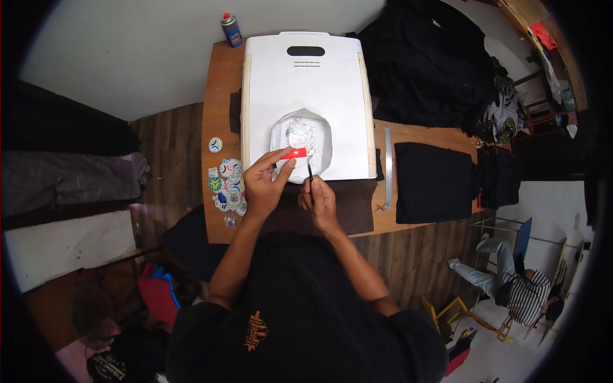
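Note:
My left hand [264, 184] pinches a small red rectangular piece [295, 153] with a white mark on it. It is held level above a white, rounded-square tray [326, 143] whose bottom is strewn with pale scraps. In my right hand [321, 203] is a slim, dark, pen-like tool [310, 170], gripped upright between thumb and fingers. Its tip comes up to the right end of the red piece; whether it touches cannot be made out, nor what kind of tool it is. Beneath the tray lies a large white panel [306, 83] with an oval slot near its far edge.
Round colourful patches [230, 185] lie along the table's left side. A spray can [230, 30] stands at the far left corner. To the right are a steel ruler [388, 166], small scissors [382, 207], folded black cloth [434, 182] and a black fabric heap [424, 64]. A person [527, 297] sits beyond.

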`<action>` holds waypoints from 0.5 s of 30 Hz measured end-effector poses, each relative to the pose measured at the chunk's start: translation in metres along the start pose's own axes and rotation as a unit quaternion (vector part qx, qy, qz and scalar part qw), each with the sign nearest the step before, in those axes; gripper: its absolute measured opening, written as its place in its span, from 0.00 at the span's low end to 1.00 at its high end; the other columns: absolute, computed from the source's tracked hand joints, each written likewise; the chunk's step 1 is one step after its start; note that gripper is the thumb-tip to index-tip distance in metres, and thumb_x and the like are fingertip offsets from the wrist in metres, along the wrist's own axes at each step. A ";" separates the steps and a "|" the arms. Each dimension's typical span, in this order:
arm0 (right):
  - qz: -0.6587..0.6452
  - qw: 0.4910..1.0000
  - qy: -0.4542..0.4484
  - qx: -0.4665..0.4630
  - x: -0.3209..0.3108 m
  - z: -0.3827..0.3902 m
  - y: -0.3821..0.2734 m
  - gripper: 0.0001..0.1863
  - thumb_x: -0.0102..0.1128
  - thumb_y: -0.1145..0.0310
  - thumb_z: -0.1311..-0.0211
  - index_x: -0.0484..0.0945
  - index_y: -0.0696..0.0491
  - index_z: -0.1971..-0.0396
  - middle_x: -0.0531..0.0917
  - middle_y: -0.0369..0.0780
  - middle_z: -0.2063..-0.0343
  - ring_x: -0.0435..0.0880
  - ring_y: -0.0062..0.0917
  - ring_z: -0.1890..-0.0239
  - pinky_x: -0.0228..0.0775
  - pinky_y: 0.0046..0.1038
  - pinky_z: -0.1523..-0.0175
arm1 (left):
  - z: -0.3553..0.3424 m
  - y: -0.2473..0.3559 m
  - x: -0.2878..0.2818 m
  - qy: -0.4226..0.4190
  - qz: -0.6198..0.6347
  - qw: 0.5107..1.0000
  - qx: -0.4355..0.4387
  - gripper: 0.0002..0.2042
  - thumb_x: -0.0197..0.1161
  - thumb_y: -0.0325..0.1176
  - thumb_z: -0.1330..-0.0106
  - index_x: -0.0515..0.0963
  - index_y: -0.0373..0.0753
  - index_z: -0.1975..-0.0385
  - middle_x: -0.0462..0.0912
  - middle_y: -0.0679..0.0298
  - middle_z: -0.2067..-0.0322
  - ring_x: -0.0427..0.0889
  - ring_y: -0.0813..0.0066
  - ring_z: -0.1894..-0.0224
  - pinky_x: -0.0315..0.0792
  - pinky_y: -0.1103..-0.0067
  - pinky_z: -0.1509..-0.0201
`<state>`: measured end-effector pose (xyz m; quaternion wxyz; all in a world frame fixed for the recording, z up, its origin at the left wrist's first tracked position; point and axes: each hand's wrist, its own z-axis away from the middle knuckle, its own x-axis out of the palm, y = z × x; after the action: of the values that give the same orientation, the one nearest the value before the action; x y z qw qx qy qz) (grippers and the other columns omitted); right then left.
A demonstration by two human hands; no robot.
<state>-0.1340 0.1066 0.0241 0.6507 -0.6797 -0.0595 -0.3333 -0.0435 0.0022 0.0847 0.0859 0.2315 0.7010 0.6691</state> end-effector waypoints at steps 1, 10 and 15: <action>-0.001 1.000 -0.002 -0.003 0.000 0.000 0.000 0.18 0.37 0.58 0.22 0.66 0.53 0.70 0.59 0.28 0.87 0.53 0.12 0.85 0.52 0.19 0.76 | 0.000 -0.001 0.000 0.000 -0.003 1.000 0.004 0.15 0.63 0.16 0.38 0.77 0.25 0.51 0.80 0.54 0.54 0.78 0.76 0.52 0.72 0.83 0.46; 0.015 1.000 0.006 -0.003 0.002 0.002 0.003 0.18 0.37 0.57 0.22 0.66 0.53 0.69 0.59 0.28 0.86 0.54 0.12 0.85 0.53 0.19 0.75 | 0.001 -0.001 -0.003 0.001 -0.004 1.000 0.002 0.15 0.63 0.16 0.38 0.77 0.25 0.50 0.80 0.54 0.54 0.78 0.76 0.52 0.72 0.83 0.46; -0.014 1.000 0.007 0.009 0.004 0.003 -0.001 0.18 0.37 0.56 0.22 0.66 0.53 0.69 0.59 0.28 0.86 0.54 0.12 0.85 0.53 0.19 0.75 | 0.001 -0.002 -0.004 0.003 -0.002 1.000 0.002 0.15 0.63 0.15 0.38 0.77 0.25 0.50 0.80 0.54 0.54 0.78 0.76 0.52 0.72 0.83 0.46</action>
<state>-0.1304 0.1086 0.0273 0.6523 -0.6705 -0.0675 -0.3471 -0.0396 0.0015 0.0821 0.0843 0.2282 0.7030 0.6683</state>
